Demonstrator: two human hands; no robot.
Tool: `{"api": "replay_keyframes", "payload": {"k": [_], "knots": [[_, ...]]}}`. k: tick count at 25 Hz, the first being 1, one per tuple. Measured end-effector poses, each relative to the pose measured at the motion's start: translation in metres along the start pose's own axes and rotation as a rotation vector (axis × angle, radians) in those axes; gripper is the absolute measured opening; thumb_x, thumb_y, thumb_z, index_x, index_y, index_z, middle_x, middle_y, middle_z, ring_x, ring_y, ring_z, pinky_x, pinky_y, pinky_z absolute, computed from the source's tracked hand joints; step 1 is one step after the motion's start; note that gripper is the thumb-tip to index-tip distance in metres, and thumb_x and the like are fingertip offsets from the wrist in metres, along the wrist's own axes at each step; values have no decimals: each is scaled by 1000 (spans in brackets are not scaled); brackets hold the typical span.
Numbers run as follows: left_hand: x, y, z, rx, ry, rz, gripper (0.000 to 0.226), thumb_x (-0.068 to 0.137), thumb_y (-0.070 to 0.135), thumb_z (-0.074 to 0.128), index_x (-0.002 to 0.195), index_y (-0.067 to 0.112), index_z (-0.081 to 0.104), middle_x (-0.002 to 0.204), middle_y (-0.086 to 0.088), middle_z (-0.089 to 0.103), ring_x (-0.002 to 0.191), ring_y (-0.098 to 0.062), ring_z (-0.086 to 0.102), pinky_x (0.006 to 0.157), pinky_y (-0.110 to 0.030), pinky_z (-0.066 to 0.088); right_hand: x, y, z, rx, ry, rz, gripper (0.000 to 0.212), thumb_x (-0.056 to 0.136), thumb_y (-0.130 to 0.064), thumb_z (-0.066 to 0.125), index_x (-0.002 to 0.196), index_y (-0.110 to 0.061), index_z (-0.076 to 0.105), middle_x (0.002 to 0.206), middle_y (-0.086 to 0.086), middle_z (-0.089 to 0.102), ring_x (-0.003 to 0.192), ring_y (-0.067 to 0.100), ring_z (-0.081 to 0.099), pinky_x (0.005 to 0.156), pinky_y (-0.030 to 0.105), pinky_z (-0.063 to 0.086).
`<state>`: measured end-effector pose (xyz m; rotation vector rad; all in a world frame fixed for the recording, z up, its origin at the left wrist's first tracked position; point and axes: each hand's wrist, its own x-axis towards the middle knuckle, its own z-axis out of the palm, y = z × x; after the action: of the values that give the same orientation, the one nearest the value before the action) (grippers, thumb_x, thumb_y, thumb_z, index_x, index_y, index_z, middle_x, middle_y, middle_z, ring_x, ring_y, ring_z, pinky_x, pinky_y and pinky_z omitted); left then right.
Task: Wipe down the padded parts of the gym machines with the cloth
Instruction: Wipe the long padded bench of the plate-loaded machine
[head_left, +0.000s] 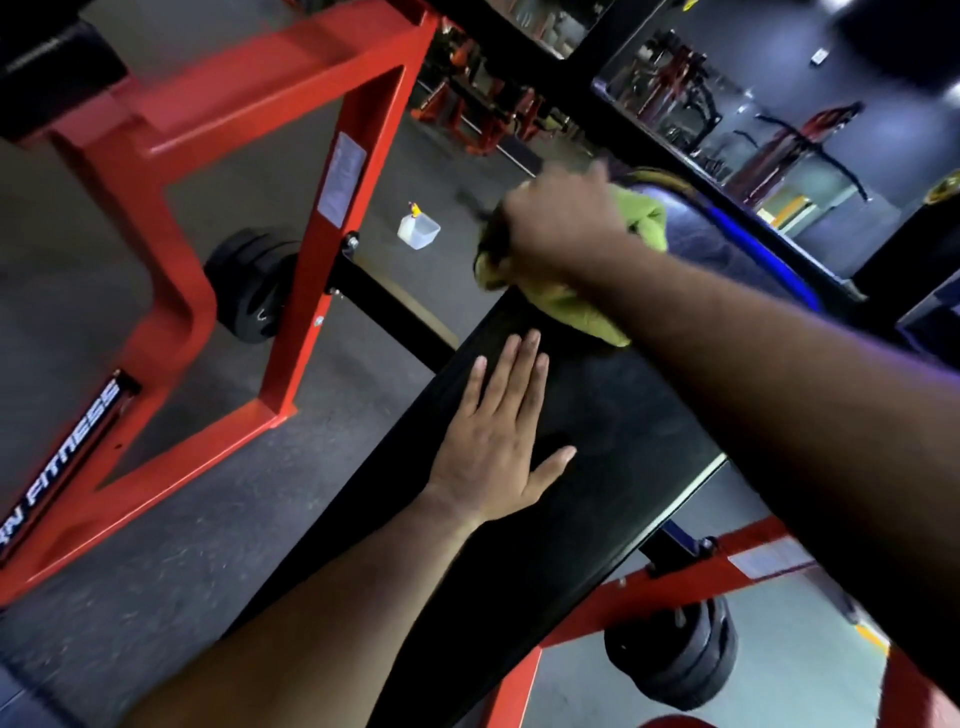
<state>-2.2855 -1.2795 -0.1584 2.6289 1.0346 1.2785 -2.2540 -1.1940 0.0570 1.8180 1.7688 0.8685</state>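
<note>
One long black padded bench (597, 441) runs near-left to far-right. Left hand (493, 452) lies flat, fingers spread; right hand (561, 228) clutches one yellow-green cloth (587, 317).

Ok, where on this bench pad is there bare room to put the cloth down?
Bare black pad lies right of the flat left hand, toward the right forearm. The far end is crowded: the right hand presses the green cloth.
</note>
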Motion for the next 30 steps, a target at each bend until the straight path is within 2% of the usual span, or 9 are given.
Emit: {"api": "replay_keyframes", "payload": {"k": [3,7,11,13,16,21,23,26,30], "knots": [[-15,-11,5,16,-17,90,97,97,66,39,157,-6,12,166,-26,2,155,-37,0,126,-53,10,-3,-5,12,-29,135,237,36,89,-47,59,112,-20,67,117,13,66,123,35,46,100,56,33],[-46,-24,9,14,-63,241,95,98,64,39,157,-5,11,166,-24,2,156,-36,0,126,-50,9,-20,-69,30,-66,41,25,34,92,-41,55,117,-19,64,119,14,65,122,37,47,99,54,33],[-63,-28,17,19,-49,220,88,101,59,36,157,-5,14,166,-24,8,156,-35,3,126,-49,10,-18,-64,25,-71,128,222,32,93,-31,52,119,-15,62,119,17,64,124,38,45,99,56,33],[-76,-29,23,8,-5,196,84,100,57,44,153,-6,28,161,-26,26,153,-38,16,125,-50,18,-36,-95,35,-67,127,217,28,95,-23,47,115,-16,65,115,17,65,123,39,44,98,55,34],[-93,-32,29,32,51,199,74,93,53,59,136,-6,53,140,-26,55,136,-39,39,120,-54,30,-58,-144,48,-20,30,-38,29,96,-27,45,114,-20,67,120,14,63,123,37,45,95,52,35],[-129,-43,38,28,-20,196,78,100,54,43,158,7,22,165,-22,12,155,-36,12,126,-52,10,-45,-125,49,-22,68,172,29,98,-27,48,120,-16,61,120,17,62,125,37,43,98,54,34],[-154,-48,45,32,-7,179,75,98,53,49,156,9,29,163,-21,22,151,-37,23,123,-53,17,-60,-159,56,-23,62,131,27,97,-23,45,112,-16,66,112,14,66,120,38,45,94,53,35],[-178,-53,52,26,53,178,60,90,49,66,134,9,57,134,-21,58,121,-41,53,109,-54,37,-87,-217,72,37,-56,-167,26,98,-30,47,112,-23,67,115,9,67,118,36,47,93,52,36],[-185,-58,56,3,53,183,66,96,49,56,148,11,45,149,-23,47,125,-40,44,115,-58,28,-68,-204,75,83,-31,1,26,99,-30,46,111,-17,64,111,15,64,123,37,46,96,53,35]]}}
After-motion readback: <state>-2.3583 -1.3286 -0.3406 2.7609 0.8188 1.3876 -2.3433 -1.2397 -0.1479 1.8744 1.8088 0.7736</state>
